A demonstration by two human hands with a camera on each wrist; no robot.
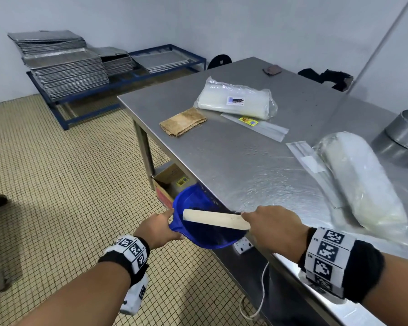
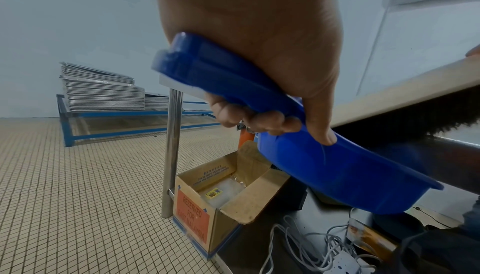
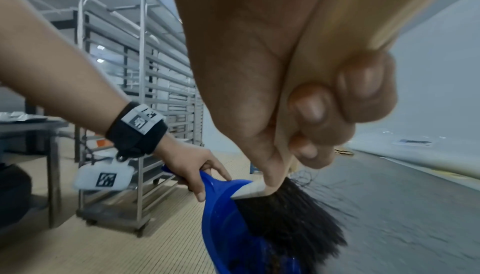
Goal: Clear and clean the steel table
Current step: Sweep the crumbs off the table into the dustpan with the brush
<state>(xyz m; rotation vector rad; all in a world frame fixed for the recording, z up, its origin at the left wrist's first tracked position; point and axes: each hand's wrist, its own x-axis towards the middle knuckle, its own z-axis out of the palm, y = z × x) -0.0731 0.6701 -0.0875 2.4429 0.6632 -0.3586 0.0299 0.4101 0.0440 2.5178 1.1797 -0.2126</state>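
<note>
My left hand [image 1: 161, 228] grips the handle of a blue dustpan [image 1: 198, 220], held just below the near left edge of the steel table [image 1: 257, 175]. In the left wrist view the fingers [image 2: 259, 118] curl round the dustpan [image 2: 337, 171] handle. My right hand [image 1: 271, 228] grips a wooden-backed brush [image 1: 216, 218] with black bristles. The brush [image 3: 291, 216] lies across the dustpan [image 3: 226, 227], bristles reaching into it at the table edge. On the table lie two plastic-wrapped white blocks [image 1: 236, 100] [image 1: 363, 182], a stained brown cloth [image 1: 183, 122] and flat clear plastic bags [image 1: 254, 123].
Round metal tins [image 1: 403, 137] stand at the table's right. A small dark rag [image 1: 271, 69] lies at the far end. An open cardboard box [image 2: 221, 202] and white cables [image 2: 311, 243] sit under the table. Stacked baking trays [image 1: 64, 64] rest on a blue rack; a steel trolley [image 3: 140, 97] stands behind.
</note>
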